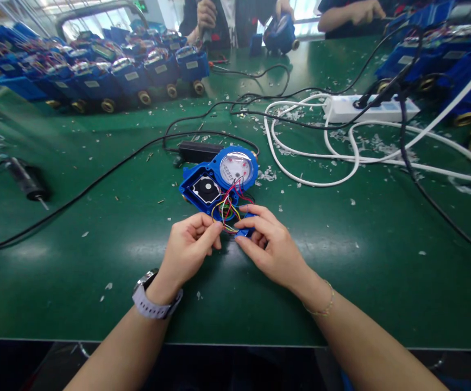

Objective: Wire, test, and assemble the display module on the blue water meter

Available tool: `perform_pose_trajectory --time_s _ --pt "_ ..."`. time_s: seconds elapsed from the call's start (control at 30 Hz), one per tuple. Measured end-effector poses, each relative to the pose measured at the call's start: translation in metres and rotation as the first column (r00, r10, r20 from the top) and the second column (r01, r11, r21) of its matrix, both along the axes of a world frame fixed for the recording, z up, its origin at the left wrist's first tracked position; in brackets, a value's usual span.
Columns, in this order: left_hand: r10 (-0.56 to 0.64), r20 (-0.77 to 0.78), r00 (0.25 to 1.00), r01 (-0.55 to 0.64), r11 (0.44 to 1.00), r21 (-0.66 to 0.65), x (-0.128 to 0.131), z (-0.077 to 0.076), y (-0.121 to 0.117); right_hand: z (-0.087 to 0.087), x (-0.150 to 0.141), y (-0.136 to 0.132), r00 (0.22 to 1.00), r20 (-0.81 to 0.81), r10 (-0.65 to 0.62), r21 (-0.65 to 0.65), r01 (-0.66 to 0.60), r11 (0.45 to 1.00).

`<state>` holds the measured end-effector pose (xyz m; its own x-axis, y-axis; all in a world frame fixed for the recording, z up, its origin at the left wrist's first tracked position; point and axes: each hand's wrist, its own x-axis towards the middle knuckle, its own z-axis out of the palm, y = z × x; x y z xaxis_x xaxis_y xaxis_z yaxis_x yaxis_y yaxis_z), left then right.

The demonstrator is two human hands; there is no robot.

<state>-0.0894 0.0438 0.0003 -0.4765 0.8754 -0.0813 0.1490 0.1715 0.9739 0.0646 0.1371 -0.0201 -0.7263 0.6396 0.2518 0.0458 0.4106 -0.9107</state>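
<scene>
From my remote seat: long green-topped workbench (56, 293) filling the view, bright daylight through a window (92, 30) beyond its far side.

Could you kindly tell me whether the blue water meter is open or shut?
Open: the blue water meter has its compartment exposed, with coloured wires running out.

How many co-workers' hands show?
3: a raised hand at top centre, a hand beside it on a blue water meter, a hand at top right. Others may be cut off.
</scene>
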Motion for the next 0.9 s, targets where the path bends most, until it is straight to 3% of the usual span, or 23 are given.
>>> perform_pose_trajectory --time_s 0.9 --pt "-0.042 -0.073 0.996 0.043 0.999 0.015 0.0052 0.0013 -0.0004 0.0006 -0.0042 0.0006 0.999 -0.02 -0.035 -0.033 0.035 0.999"
